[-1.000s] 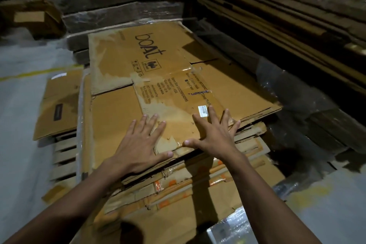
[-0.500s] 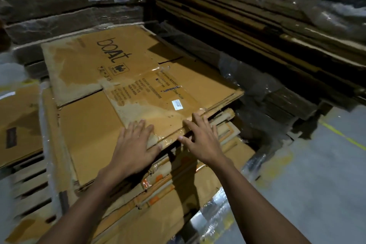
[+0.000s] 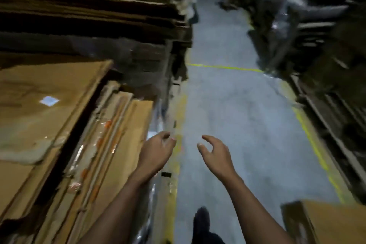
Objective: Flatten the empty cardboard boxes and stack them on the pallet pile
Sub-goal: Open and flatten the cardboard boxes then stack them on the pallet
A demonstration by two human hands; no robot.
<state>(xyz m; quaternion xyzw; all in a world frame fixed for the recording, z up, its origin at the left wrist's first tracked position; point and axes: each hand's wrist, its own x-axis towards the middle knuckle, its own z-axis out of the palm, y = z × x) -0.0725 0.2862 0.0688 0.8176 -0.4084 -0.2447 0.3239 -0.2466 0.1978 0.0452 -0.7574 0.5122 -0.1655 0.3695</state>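
The pile of flattened cardboard boxes (image 3: pixel 49 117) lies at the left of the blurred head view, its top sheet bearing a small white label (image 3: pixel 49 101). My left hand (image 3: pixel 156 150) hovers just past the pile's right edge, fingers loosely curled, holding nothing. My right hand (image 3: pixel 214 152) is over the grey floor, fingers apart and curled, also empty. Neither hand touches the cardboard. An unflattened brown cardboard box (image 3: pixel 328 222) stands at the bottom right corner.
A grey concrete aisle (image 3: pixel 237 115) with yellow floor lines (image 3: pixel 313 140) runs ahead. Tall stacks of flat cardboard (image 3: pixel 89 6) rise at the upper left. Dark wrapped pallets and racks (image 3: pixel 316 35) line the right side. My dark shoe (image 3: pixel 201 222) shows below.
Both hands have lifted off the top sheet of the pile. The view has swung right, away from the pile and along the aisle.
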